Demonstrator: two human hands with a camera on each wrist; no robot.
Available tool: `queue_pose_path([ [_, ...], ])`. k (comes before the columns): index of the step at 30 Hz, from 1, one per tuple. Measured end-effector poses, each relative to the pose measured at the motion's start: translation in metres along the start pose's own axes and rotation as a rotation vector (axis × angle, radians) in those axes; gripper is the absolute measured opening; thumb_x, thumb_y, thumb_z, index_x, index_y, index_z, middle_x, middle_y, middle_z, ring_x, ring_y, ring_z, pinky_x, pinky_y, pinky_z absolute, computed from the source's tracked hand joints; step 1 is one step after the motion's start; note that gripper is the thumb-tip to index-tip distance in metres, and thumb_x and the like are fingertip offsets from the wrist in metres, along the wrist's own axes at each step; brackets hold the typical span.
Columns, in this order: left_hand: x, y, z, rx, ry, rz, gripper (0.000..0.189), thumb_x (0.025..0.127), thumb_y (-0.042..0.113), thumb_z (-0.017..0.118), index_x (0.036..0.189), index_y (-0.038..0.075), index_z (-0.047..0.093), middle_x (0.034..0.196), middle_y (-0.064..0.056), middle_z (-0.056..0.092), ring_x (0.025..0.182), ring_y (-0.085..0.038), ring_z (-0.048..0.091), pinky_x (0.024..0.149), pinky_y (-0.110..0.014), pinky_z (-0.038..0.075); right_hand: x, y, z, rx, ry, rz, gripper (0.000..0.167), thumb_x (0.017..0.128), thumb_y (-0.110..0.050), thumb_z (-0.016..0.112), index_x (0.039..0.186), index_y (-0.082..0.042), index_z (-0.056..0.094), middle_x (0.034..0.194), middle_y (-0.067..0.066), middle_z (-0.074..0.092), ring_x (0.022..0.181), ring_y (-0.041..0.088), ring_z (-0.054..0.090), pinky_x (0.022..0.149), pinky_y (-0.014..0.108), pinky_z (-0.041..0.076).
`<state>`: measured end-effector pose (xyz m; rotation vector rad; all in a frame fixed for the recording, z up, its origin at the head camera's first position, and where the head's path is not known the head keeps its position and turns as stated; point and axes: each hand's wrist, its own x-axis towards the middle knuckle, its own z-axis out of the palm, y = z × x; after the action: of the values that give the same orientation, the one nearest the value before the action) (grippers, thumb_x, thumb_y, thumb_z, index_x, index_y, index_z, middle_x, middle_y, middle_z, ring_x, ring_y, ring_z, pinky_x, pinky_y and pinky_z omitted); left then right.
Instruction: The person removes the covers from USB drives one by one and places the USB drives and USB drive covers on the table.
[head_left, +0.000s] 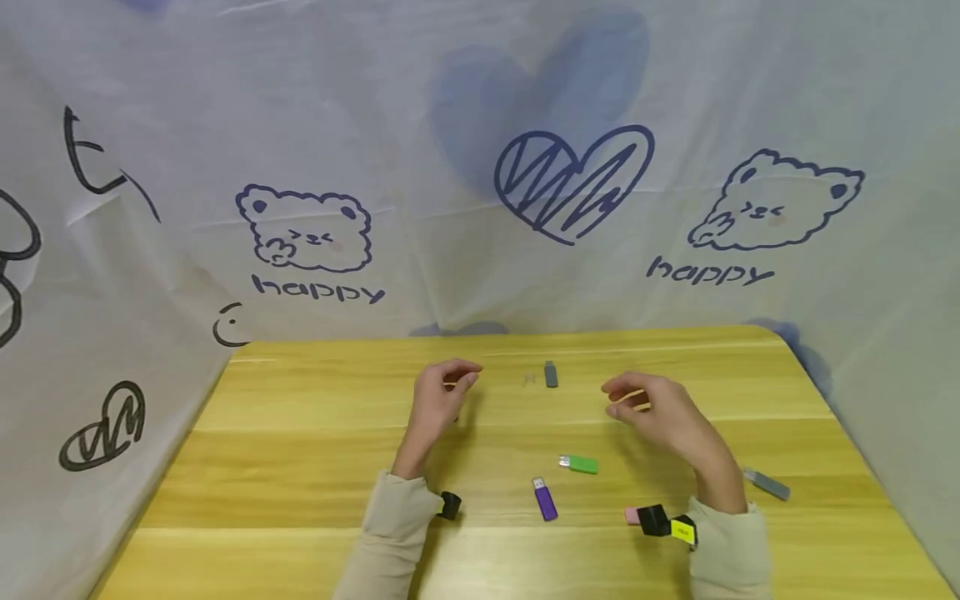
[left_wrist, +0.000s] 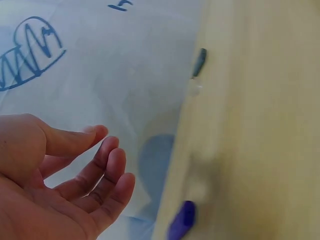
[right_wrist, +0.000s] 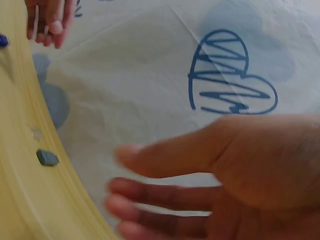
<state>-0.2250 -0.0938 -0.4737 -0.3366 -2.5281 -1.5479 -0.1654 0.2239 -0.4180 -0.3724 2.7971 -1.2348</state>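
A: While the left hand (head_left: 438, 396) and the right hand (head_left: 660, 408) were out over the yellow wood-grained table (head_left: 300, 467), did either have hold of anything?

B: Neither did. The left hand's fingers were loosely curved, the thumb tip close to the index fingertip, with nothing between them. The right hand was softly bent too, with a wider gap between thumb and fingers, and it was empty.

A: What lay between them?

B: A slim dark-grey plastic USB stick (head_left: 551, 374), near the far edge and touched by neither. From it, the left hand was toward nine o'clock, the right hand between three and four. A small clear piece (head_left: 529, 379), too tiny to make out, lay just beside it at nine.

A: And the others?

B: A purple plastic USB stick (head_left: 545, 500) lay at six o'clock from the grey one, well apart. From the purple, a bright green plastic USB stick (head_left: 583, 465) lay near, between one and two; a pink piece (head_left: 632, 516), partly covered by the black block (head_left: 652, 520) at the right wrist, lay toward three; a second grey USB stick (head_left: 770, 486) lay farther out at three. The left wrist view also showed a blurred blue-violet piece (left_wrist: 182, 219), cut off near six.
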Motion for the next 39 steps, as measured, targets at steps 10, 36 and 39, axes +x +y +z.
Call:
queue_pose_path([
  [10,-0.003,0.004,0.004,-0.018,-0.010,0.005,0.014,0.101,0.006,0.066,0.108,0.004,0.078,0.106,-0.011,0.075,0.099,-0.028,0.069,0.085,-0.044,0.058,0.008,0.002,0.023,-0.063,-0.250,0.066,0.020,0.090,0.003,0.074,0.110,0.000,0.071,0.103,0.012,0.067,0.091,0.025,0.063,0.077,0.039,0.057],
  [36,-0.006,0.019,0.008,-0.025,-0.070,0.050,0.015,0.101,0.008,0.066,0.110,0.001,0.077,0.106,-0.011,0.076,0.099,-0.028,0.071,0.087,-0.045,0.058,0.014,-0.014,0.072,-0.222,-0.264,0.156,0.030,0.078,0.017,0.076,0.079,-0.008,0.059,0.075,0.003,0.052,0.071,0.020,0.047,0.061,0.031,0.041],
  [39,-0.006,0.020,0.009,-0.030,-0.080,0.050,0.015,0.100,0.007,0.067,0.110,0.001,0.077,0.107,-0.011,0.076,0.099,-0.028,0.071,0.087,-0.045,0.058,0.014,-0.012,0.071,-0.210,-0.243,0.127,0.029,0.080,0.015,0.075,0.081,-0.009,0.059,0.076,0.002,0.052,0.072,0.020,0.047,0.063,0.032,0.041],
])
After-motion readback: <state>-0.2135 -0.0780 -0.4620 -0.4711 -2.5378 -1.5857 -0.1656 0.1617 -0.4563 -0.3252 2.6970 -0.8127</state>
